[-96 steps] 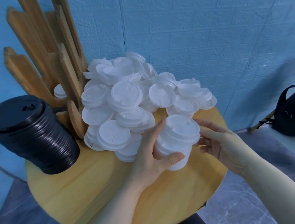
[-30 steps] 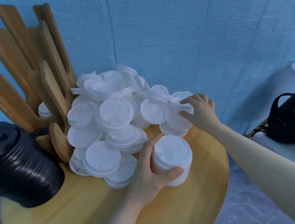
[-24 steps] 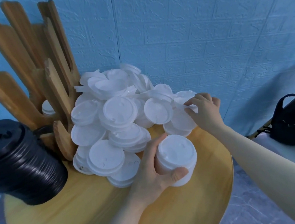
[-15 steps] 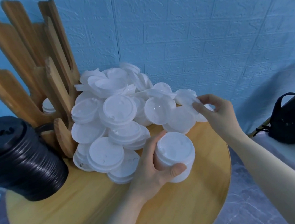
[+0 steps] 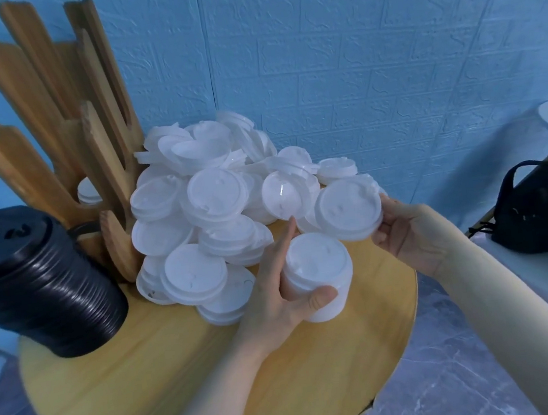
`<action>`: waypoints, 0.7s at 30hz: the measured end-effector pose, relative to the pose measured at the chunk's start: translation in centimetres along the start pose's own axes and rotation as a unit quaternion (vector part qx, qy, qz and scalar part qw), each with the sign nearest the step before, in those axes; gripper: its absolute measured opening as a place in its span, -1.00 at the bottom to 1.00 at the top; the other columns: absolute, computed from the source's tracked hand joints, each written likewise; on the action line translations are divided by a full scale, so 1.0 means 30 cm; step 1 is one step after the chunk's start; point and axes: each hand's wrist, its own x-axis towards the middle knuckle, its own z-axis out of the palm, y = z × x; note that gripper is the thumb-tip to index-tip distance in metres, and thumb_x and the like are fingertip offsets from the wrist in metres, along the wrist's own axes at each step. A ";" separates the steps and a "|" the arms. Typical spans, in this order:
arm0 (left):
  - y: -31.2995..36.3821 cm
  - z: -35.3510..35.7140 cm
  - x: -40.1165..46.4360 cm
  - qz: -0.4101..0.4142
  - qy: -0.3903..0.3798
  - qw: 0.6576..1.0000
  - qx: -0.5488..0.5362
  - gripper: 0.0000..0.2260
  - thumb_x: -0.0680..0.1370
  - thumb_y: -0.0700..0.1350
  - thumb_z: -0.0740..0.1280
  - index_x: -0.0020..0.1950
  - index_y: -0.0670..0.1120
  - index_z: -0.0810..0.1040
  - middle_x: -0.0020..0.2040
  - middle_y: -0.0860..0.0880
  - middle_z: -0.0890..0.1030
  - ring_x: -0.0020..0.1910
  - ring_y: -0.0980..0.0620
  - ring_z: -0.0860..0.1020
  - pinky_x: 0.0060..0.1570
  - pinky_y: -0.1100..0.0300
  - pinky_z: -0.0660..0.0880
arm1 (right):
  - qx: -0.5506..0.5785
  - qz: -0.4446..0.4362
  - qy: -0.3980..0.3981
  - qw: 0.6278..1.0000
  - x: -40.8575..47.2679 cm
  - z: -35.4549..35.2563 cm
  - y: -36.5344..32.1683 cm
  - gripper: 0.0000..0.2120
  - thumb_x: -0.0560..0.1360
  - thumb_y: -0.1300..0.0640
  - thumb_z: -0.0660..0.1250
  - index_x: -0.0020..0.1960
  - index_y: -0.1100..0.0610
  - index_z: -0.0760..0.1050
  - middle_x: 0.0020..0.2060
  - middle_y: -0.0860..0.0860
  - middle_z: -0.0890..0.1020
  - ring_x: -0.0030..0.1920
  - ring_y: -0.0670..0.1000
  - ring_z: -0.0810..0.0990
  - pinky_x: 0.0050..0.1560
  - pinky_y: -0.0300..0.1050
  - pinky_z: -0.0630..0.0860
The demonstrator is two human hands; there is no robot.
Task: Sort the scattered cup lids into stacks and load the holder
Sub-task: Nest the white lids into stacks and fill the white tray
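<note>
My left hand (image 5: 276,296) grips a short stack of white lids (image 5: 318,271) standing on the round wooden table (image 5: 182,373). My right hand (image 5: 413,231) holds a few nested white lids (image 5: 347,208) by their right edge, just above and right of that stack. A loose heap of white lids (image 5: 209,198) fills the back of the table. The wooden slatted lid holder (image 5: 49,131) rises at the back left, with a few white lids (image 5: 86,192) showing between its slats.
A tall stack of black lids (image 5: 33,285) stands on the table's left side, in front of the holder. A blue brick-pattern wall is close behind. A black bag (image 5: 538,206) sits on a white surface to the right, beyond the table's edge.
My right hand reached into the heap's right side, picked up a few lids and drew them back toward the stack. My left hand kept its hold on the stack.
</note>
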 end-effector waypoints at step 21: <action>-0.002 -0.001 -0.004 0.020 -0.002 0.999 0.041 -0.27 0.34 0.20 0.49 0.43 0.47 0.23 0.41 0.26 0.35 0.45 0.24 0.30 0.47 0.06 0.31 | -0.506 -0.084 -0.043 0.857 -0.094 0.092 0.070 -0.11 0.17 -0.33 0.43 0.45 -0.08 0.35 0.30 -0.12 0.36 0.32 -0.11 0.36 0.27 -0.20 0.32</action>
